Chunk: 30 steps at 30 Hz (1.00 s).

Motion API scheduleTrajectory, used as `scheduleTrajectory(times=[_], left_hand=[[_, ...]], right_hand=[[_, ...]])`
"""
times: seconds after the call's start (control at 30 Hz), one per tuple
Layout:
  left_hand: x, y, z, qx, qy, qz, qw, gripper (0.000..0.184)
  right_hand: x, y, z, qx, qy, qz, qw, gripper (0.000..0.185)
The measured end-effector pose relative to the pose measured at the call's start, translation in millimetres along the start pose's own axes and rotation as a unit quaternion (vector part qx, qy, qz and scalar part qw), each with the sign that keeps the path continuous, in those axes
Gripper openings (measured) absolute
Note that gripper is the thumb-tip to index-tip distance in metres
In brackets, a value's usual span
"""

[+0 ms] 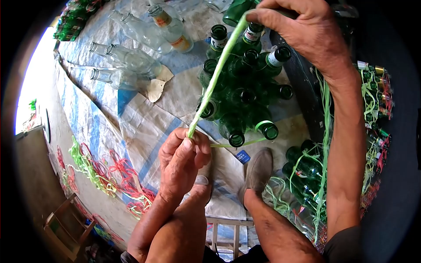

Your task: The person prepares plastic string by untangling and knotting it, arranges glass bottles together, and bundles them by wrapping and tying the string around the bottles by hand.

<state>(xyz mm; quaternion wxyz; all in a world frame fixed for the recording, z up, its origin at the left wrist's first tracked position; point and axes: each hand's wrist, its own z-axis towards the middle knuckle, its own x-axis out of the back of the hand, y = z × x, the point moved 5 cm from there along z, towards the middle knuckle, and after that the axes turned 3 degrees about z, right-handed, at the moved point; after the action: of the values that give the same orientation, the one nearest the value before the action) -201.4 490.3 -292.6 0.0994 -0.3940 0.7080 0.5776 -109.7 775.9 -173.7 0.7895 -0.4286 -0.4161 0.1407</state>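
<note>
A light green plastic strap (218,74) runs taut and slanting between my two hands, passing in front of the bottles. My left hand (185,153) pinches its lower end, low in the middle of the view. Up at the top right, my right hand (302,30) grips the upper end between thumb and fingers. Behind the strap stands a close cluster of green glass bottles (243,96), mouths upward. A thin green strand (241,143) goes from near my left hand to the neck of the front right bottle (267,130), where it loops round.
Several clear glass bottles (136,61) lie or lean at the upper left on a blue and white tarp (153,116). Tangled red and green straps (112,171) are on the floor at left. More green bottles (307,168) lie at right. Two shoes (258,168) rest below the cluster.
</note>
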Motion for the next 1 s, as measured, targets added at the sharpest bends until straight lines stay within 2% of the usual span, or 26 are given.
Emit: scheduleTrajectory(times=[0.07,0.23,0.37,0.5,0.53,0.63,0.7,0.77,0.8,0.87,0.93,1.0], left_hand=[[1,-1,2,0.004,0.004,-0.017,1.000,0.015],[8,-2,12,0.008,0.045,-0.040,0.998,0.014],[15,-6,19,0.016,0.071,-0.052,0.996,0.015],[15,-9,27,0.024,0.093,-0.041,0.995,0.016],[14,-9,28,0.026,0.096,-0.036,0.994,0.016],[13,-8,33,0.032,0.105,-0.021,0.994,0.016],[13,-8,35,0.037,0.112,-0.014,0.993,0.017],[16,-9,36,0.045,0.108,0.000,0.993,0.017],[17,-10,38,0.049,0.107,0.007,0.993,0.017],[13,-5,40,0.049,0.134,0.049,0.989,0.019],[7,1,42,0.039,0.155,0.071,0.985,0.019],[8,3,43,0.023,0.157,0.100,0.982,0.018]], right_hand=[[-14,-5,8,0.017,0.023,-0.014,0.999,0.013],[-31,20,35,-0.098,-0.084,0.051,0.990,0.020],[-45,36,46,-0.042,-0.060,-0.170,0.983,0.026],[-41,38,53,-0.156,-0.105,-0.099,0.977,0.023],[-37,42,52,-0.169,-0.124,-0.039,0.977,0.020],[-33,56,50,-0.197,-0.114,-0.061,0.972,0.019],[-36,66,52,-0.306,-0.091,-0.081,0.944,0.017],[-37,106,41,-0.312,-0.077,0.092,0.943,0.017],[-32,105,35,-0.371,-0.039,0.146,0.916,0.015],[-30,124,27,-0.398,-0.027,0.242,0.884,0.014],[-24,153,17,-0.324,-0.118,0.269,0.900,0.018],[-20,159,-2,-0.307,-0.074,0.275,0.908,0.019]])
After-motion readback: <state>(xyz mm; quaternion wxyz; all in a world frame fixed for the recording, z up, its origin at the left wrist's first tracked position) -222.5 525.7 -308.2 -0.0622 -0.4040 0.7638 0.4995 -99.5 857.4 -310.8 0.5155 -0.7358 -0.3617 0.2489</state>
